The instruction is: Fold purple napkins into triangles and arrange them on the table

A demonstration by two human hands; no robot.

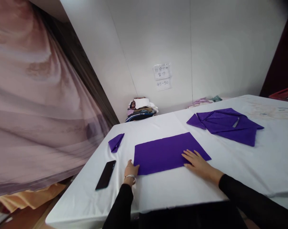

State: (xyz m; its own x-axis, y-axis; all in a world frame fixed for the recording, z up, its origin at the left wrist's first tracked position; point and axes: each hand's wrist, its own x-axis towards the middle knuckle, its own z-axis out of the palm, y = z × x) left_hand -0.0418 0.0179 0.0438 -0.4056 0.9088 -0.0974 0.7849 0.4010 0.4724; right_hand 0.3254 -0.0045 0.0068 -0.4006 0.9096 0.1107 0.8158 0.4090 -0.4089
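A folded purple cloth [161, 154] lies flat as a rectangle in front of me. My left hand [130, 169], with a bracelet on its wrist, is at the near left corner of this cloth. Its thumb stands apart from the fingers and touches the cloth's edge. Flat on the right part of the cloth rests my right hand [195, 162], fingers spread. Farther right, several purple cloths [226, 125] lie overlapping, with a small pale strip [236, 122] on top. A small folded purple piece [116, 142] sits at the left.
A black phone [105, 175] lies near the left edge of the white-covered table [153, 194]. Stacked folded fabrics [142, 109] stand by the wall, with more fabric [202, 101] to their right. A pink curtain [39, 95] hangs at left. Handwritten paper signs [162, 76] are on the wall.
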